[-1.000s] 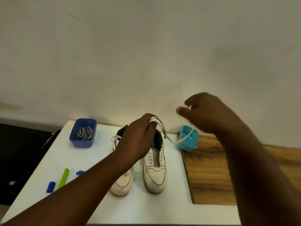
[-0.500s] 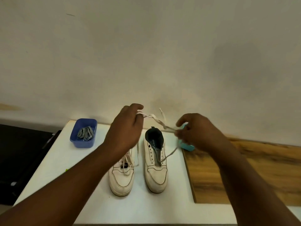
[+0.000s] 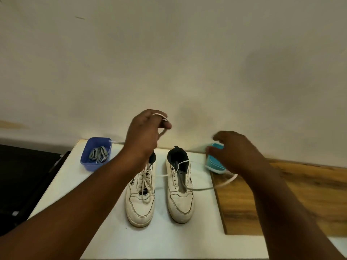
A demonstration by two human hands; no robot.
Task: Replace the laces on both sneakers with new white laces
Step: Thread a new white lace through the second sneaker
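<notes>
Two white sneakers stand side by side, toes toward the camera, at lower centre on a white table (image 3: 105,228). The left sneaker (image 3: 140,199) is laced; the right sneaker (image 3: 180,192) has a white lace (image 3: 204,188) lying loosely across it, trailing right onto a wooden board (image 3: 281,203). Above, left hand (image 3: 143,132) pinches the lace; right hand (image 3: 233,151), fingers curled, blurred, grip unclear, covers a teal tub (image 3: 212,164). Upper left, blue tub (image 3: 86,162) holds grey laces (image 3: 98,153).

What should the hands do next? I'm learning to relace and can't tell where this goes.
Probably feed a lace end into a low eyelet of the right sneaker. It has no laces, while the left sneaker is laced. The left hand holds the white lace, which trails loose across it.
</notes>
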